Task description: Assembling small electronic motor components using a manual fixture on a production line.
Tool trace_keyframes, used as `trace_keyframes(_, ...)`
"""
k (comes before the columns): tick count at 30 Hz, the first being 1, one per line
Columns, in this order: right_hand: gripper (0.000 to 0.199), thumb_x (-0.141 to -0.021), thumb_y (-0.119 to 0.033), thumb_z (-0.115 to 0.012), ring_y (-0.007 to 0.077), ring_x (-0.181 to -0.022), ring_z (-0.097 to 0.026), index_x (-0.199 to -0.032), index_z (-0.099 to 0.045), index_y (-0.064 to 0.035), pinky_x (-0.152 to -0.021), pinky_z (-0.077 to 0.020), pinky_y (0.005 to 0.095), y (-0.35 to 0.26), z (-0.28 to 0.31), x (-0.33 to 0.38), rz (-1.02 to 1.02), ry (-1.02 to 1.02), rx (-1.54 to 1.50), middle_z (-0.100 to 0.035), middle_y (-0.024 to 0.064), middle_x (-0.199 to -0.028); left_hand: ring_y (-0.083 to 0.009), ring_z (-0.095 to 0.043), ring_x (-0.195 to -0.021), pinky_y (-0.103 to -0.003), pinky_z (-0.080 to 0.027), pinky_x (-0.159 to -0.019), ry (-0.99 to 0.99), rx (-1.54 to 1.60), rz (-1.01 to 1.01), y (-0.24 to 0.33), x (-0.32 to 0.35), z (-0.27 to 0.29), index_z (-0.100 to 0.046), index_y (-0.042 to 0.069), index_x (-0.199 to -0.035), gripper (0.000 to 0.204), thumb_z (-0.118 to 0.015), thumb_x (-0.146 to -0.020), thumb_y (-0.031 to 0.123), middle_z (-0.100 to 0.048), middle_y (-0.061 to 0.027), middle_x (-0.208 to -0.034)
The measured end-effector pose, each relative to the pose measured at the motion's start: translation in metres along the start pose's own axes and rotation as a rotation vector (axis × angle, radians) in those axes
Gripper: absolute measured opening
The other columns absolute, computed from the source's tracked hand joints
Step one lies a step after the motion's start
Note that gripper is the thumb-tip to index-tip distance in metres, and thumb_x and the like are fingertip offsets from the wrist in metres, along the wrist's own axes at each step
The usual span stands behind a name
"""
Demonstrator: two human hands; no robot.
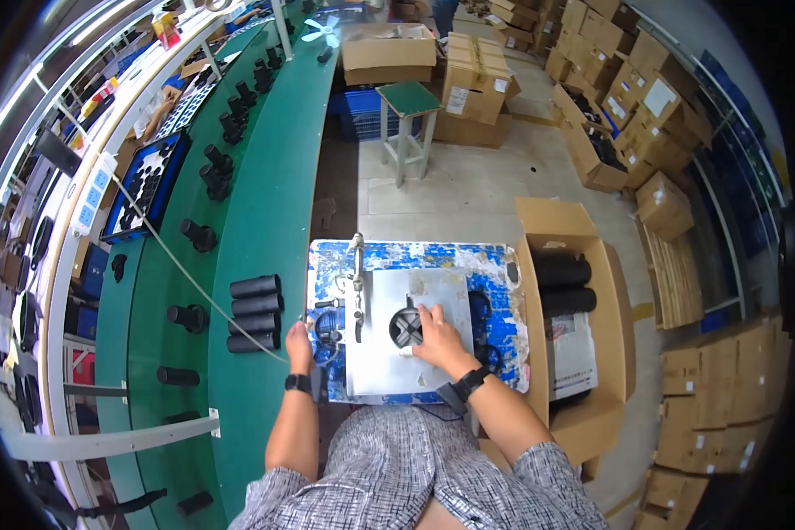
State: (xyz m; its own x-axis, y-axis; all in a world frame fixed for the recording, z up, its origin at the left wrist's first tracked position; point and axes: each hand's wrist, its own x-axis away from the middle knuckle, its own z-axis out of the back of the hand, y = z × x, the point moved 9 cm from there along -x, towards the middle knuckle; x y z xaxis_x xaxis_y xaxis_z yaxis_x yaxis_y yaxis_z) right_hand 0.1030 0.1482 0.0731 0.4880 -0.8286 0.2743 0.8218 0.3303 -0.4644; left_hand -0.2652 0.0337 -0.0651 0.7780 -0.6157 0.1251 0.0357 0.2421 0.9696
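Note:
A black round part with a cross-shaped inside lies on the metal plate of a small worktable. My right hand grips its right side, the thumb near and the fingers at the far edge. My left hand is at the table's left edge, its fingers closed and partly hidden; what they hold cannot be made out. Beside it on the tabletop lie black ring-shaped parts. A metal fitting with a valve stands upright at the plate's left side.
Several black tubes lie side by side on the green bench at left; a pale hose crosses it. An open carton with black cylinders stands on the right. Beyond are a green-topped stool and stacked cartons.

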Motion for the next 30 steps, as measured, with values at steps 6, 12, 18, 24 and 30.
trace_keyframes(6,0.101,-0.073,-0.033,-0.088,0.046,-0.109,-0.066,-0.156,-0.038,-0.0029,-0.092,-0.0567,0.0525,0.01,-0.007,0.004,-0.029,0.033,-0.007,-0.046,0.0214,-0.134,-0.0208,-0.055,-0.055,-0.033,-0.04,-0.05,-0.361,0.396,0.861,-0.022,-0.02,-0.077,-0.068,-0.009,-0.101,0.085,-0.043,-0.104,0.072,-0.067,-0.0144,-0.073)
trace_keyframes(12,0.103,-0.072,-0.037,-0.089,0.0472,-0.11,-0.066,-0.156,-0.04,-0.0049,-0.093,-0.0557,0.0537,0.005,-0.009,-0.001,-0.012,0.017,-0.038,-0.045,0.022,-0.136,-0.021,-0.057,-0.061,-0.033,-0.046,-0.056,-0.251,-0.02,0.294,0.033,-0.023,-0.033,-0.068,-0.004,-0.098,0.057,-0.055,-0.106,0.051,-0.065,-0.011,-0.072)
trace_keyframes(18,0.079,-0.077,-0.027,-0.083,0.0451,-0.108,-0.068,-0.145,-0.049,-0.0032,-0.091,-0.0578,0.0521,0.024,0.002,-0.012,0.064,0.015,-0.012,-0.055,0.0227,-0.13,-0.0303,-0.073,-0.088,-0.041,-0.056,-0.069,-0.65,-0.488,-0.741,0.212,0.162,-0.097,-0.069,0.007,-0.11,0.016,-0.065,-0.094,0.008,-0.071,-0.012,-0.106)
trace_keyframes(24,0.049,-0.082,-0.022,-0.078,0.0402,-0.103,-0.073,-0.125,-0.06,-0.0035,-0.084,-0.0605,0.0493,-0.013,0.001,-0.04,0.036,0.035,0.214,-0.065,0.0214,-0.121,-0.0296,-0.072,-0.077,-0.042,-0.057,-0.061,-0.842,-0.979,-0.966,0.14,0.197,-0.174,-0.062,0.01,-0.113,0.021,-0.066,-0.095,0.019,-0.064,-0.0058,-0.1)
trace_keyframes(30,0.029,-0.086,-0.015,-0.071,0.0404,-0.092,-0.075,-0.111,-0.062,-0.0046,-0.076,-0.061,0.0485,0.007,-0.019,-0.056,0.009,0.136,0.332,-0.072,0.0199,-0.109,-0.0308,-0.071,-0.067,-0.044,-0.056,-0.056,-0.94,-0.942,-1.066,0.14,0.195,-0.188,-0.061,0.009,-0.102,0.015,-0.062,-0.096,0.023,-0.063,-0.0075,-0.094)
